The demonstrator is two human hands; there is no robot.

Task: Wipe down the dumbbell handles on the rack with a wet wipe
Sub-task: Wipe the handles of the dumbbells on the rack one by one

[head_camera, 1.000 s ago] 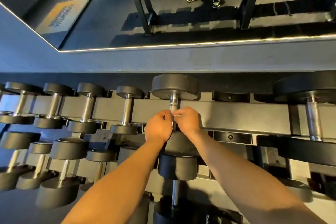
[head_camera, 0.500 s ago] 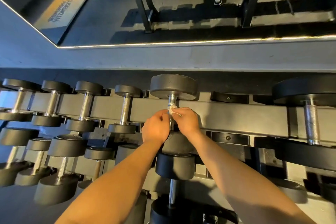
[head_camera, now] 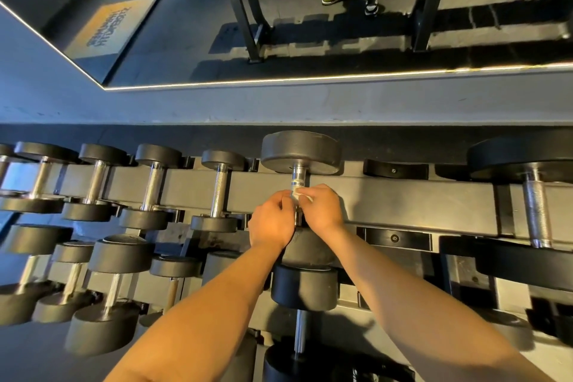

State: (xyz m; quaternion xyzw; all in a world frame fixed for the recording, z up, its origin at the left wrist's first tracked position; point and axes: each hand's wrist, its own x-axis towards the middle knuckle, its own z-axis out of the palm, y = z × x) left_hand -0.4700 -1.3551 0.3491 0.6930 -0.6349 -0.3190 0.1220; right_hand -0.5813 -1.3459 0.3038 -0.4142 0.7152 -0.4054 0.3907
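Observation:
A black dumbbell with a chrome handle (head_camera: 298, 175) lies on the top tier of the rack (head_camera: 387, 195). Its far head (head_camera: 300, 150) is in full view, and my hands partly cover the near head. A white wet wipe (head_camera: 298, 192) is wrapped around the handle. My left hand (head_camera: 271, 219) and my right hand (head_camera: 322, 208) both grip the wipe from either side of the handle. Only a small edge of the wipe shows between my fingers.
Several smaller dumbbells (head_camera: 218, 192) fill the top tier to the left, and a large one (head_camera: 535, 214) lies at the right. Lower tiers hold more dumbbells (head_camera: 302, 285). A wall mirror (head_camera: 310, 15) above reflects another rack and a person's feet.
Both hands have slid slightly away from me along the handle with the wipe, toward the far head. The view has shifted a little.

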